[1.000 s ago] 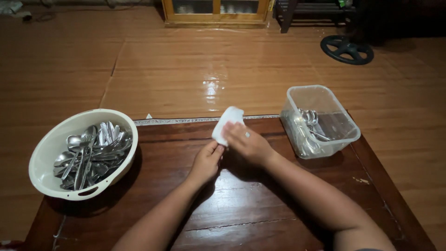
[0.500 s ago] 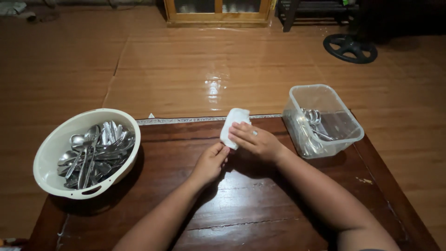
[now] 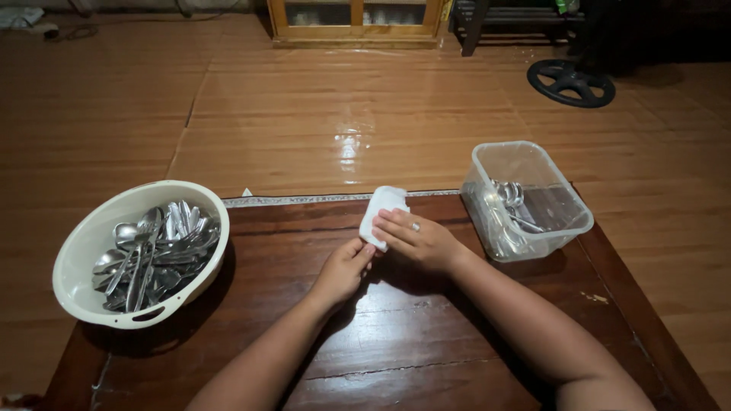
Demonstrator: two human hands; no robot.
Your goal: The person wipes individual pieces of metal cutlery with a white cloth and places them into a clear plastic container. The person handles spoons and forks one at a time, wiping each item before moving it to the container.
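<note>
A folded white cloth (image 3: 381,210) is held close to the far edge of the dark wooden table (image 3: 426,342), a little right of that edge's middle. The right hand (image 3: 417,240) is closed over the cloth's lower part, its fingers laid across the fabric, and a ring is worn on one finger. The left hand (image 3: 344,268) is pinched narrow, its fingertips brought up against the cloth's lower corner and touching the right hand there; whether something is gripped inside the cloth cannot be told. At the table's left edge a cream round basin (image 3: 84,251) is set, its rim carried past the far left corner and out over the floor, and it is heaped with metal spoons (image 3: 156,251). At the right edge, near the far right corner, a clear plastic tub (image 3: 560,228) is placed, partly overhanging the far edge, with a few spoons (image 3: 509,199) lying along its left wall. Bare tabletop is left between basin and hands, and a narrower strip between hands and tub. The near half of the table is crossed only by the two forearms. Beyond the far edge a wide stretch of shiny brown floor (image 3: 343,99) lies open up to a wooden cabinet (image 3: 354,19) and a black wheel-shaped object (image 3: 571,82).
</note>
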